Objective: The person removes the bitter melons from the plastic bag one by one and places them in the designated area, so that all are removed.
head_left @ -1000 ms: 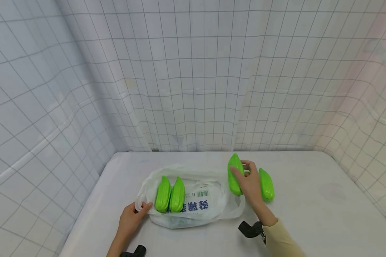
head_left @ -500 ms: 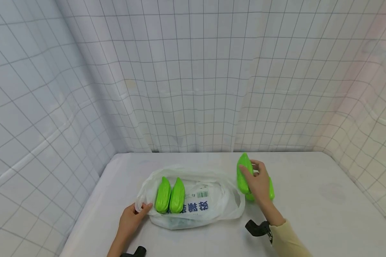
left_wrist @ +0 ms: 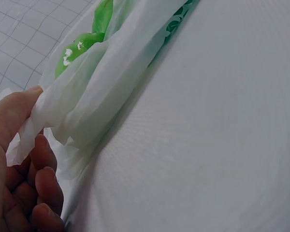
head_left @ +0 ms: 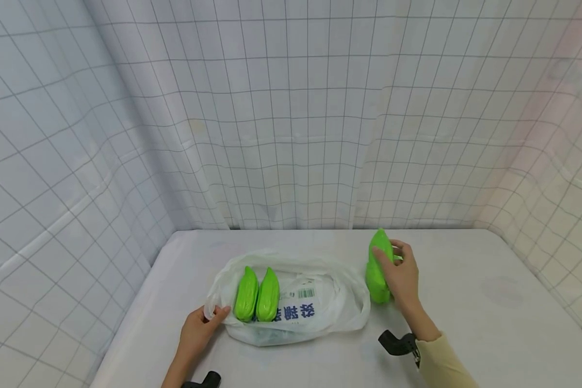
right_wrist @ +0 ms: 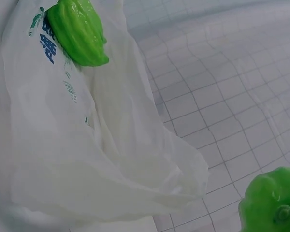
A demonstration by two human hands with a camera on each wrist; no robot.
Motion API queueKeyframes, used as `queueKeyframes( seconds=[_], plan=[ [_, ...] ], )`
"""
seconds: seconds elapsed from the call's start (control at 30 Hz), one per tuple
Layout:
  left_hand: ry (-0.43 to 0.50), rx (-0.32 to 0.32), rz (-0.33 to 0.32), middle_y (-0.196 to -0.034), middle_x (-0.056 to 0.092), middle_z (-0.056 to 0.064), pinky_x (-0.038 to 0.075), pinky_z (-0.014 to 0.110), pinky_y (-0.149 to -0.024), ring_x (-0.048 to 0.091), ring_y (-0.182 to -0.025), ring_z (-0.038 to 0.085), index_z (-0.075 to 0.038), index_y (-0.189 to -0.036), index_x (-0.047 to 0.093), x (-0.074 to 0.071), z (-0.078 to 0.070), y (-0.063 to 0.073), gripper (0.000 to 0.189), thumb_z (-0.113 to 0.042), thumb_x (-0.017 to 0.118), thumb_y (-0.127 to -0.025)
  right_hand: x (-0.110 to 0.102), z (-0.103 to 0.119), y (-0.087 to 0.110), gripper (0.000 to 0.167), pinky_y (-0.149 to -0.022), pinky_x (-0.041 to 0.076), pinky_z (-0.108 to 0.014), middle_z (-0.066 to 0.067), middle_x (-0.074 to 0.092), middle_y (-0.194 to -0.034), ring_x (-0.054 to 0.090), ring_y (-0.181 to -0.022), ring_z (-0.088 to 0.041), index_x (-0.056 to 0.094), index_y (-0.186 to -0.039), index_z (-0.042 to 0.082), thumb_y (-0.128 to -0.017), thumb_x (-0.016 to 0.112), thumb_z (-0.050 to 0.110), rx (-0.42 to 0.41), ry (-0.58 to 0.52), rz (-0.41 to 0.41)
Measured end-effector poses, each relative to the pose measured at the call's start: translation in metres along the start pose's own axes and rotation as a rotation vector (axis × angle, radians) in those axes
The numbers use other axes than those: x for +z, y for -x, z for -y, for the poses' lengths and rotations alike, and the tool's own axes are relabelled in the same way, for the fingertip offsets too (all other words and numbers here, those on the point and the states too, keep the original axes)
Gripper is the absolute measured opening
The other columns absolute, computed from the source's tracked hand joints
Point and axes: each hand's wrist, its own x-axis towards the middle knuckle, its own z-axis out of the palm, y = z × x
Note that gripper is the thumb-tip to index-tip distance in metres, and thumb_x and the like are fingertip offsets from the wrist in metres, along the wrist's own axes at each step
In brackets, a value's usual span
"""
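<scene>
My left hand [head_left: 199, 328] pinches the left rim of a white plastic bag [head_left: 327, 318] lying on the table; in the left wrist view its thumb [left_wrist: 17, 108] presses on the film. Two bright green ridged bitter melons [head_left: 268, 295] lie side by side at the bag's left end. To the right of the bag, my right hand [head_left: 403, 275] holds another bitter melon [head_left: 381, 248] between thumb and fingers, tip pointing away. More green shows below it and between the fingers, apparently other melons, mostly hidden. The right wrist view shows only the blunt end of a melon [right_wrist: 273, 203].
The bag carries blue print and a barcode [head_left: 306, 292]. The white table [head_left: 465, 302] extends to the right. Grid-patterned curtains [head_left: 291, 124] stand behind it and at both sides. A black device [head_left: 396, 343] sits on each wrist.
My right hand has moved right with the bitter melon, away from the bag's right end and over the melon lying there, which is now mostly covered. My left hand and the bag stay still.
</scene>
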Motion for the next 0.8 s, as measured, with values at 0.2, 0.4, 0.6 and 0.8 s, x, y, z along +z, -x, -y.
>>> queueKeyframes(
  seconds=[0.2, 0.4, 0.6, 0.8],
  plan=[
    [0.006, -0.010, -0.001, -0.060, 0.045, -0.002, 0.033, 0.026, -0.054, 0.041, -0.056, 0.012, -0.007, -0.080, 0.061, 0.000, 0.000, 0.001, 0.034, -0.038, 0.073, -0.083, -0.006, -0.004, -0.005, 0.060, -0.072, 0.043, -0.030, -0.009, 0.051, -0.120, 0.052, -0.088, -0.020, 0.048, -0.131, 0.012, -0.087, 0.065, 0.048, -0.009, 0.045, -0.026],
    [0.000, -0.010, 0.001, -0.060, 0.044, -0.001, 0.033, 0.026, -0.055, 0.040, -0.056, 0.012, -0.007, -0.081, 0.061, 0.000, 0.000, 0.000, 0.033, -0.038, 0.073, -0.083, -0.014, -0.008, -0.008, 0.062, -0.071, 0.042, -0.030, -0.012, 0.050, -0.120, 0.050, -0.089, -0.021, 0.046, -0.133, 0.009, -0.087, 0.064, 0.048, 0.002, 0.062, -0.037],
    [0.002, -0.012, 0.007, -0.060, 0.044, -0.001, 0.032, 0.026, -0.054, 0.039, -0.055, 0.012, -0.007, -0.081, 0.061, 0.001, 0.001, 0.000, 0.034, -0.040, 0.072, -0.084, -0.023, -0.014, -0.010, 0.064, -0.063, 0.041, -0.021, -0.013, 0.050, -0.119, 0.050, -0.087, -0.019, 0.043, -0.130, 0.004, -0.087, 0.065, 0.046, 0.019, 0.064, -0.070],
    [0.001, -0.004, -0.001, -0.059, 0.043, -0.002, 0.032, 0.026, -0.054, 0.039, -0.055, 0.012, -0.007, -0.080, 0.061, 0.000, 0.003, 0.000, 0.033, -0.038, 0.073, -0.084, -0.029, -0.019, -0.016, 0.067, -0.062, 0.040, -0.021, -0.015, 0.049, -0.121, 0.049, -0.087, -0.020, 0.041, -0.130, 0.003, -0.087, 0.064, 0.048, 0.032, 0.090, -0.089]
  ],
)
